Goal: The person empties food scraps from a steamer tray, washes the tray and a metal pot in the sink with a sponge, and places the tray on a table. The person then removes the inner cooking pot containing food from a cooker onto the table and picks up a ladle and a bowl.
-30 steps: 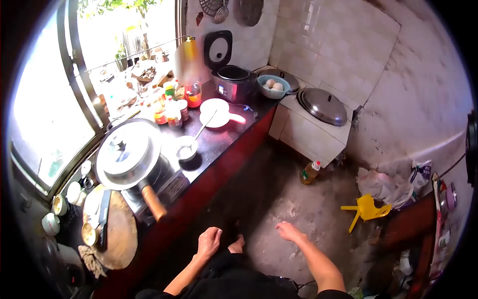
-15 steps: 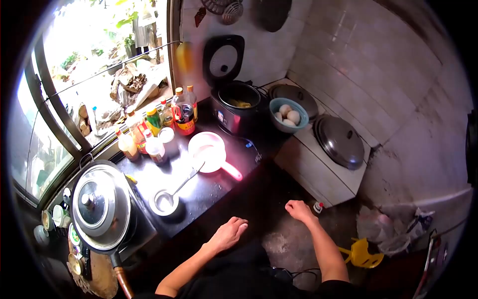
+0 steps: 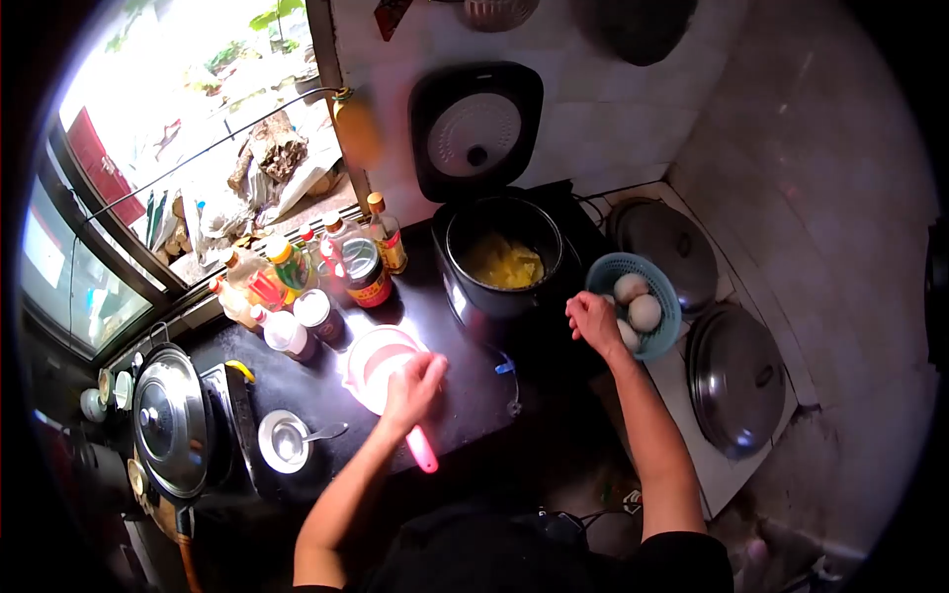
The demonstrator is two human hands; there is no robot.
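My left hand (image 3: 413,391) is over the pink-handled white pan (image 3: 368,368) on the dark counter, its fingers curled; whether it touches the pan cannot be made out. My right hand (image 3: 595,323) has its fingers bent together at the left edge of the blue basket (image 3: 666,293), which holds several pale eggs (image 3: 645,312). Behind and between my hands stands a rice cooker (image 3: 492,296) with its lid (image 3: 476,136) raised and yellow pieces of food (image 3: 504,262) inside.
Bottles and jars (image 3: 368,274) line the window side. A metal bowl with a spoon (image 3: 285,442) is on the counter, left of the pan. Farther left, a lidded wok (image 3: 170,420) sits on the stove. Large dark lids (image 3: 736,381) lie on the tiled ledge at right.
The view has moved closer to the rice cooker. My left hand has come over the pink-handled pan, and my right hand has reached the basket's edge.
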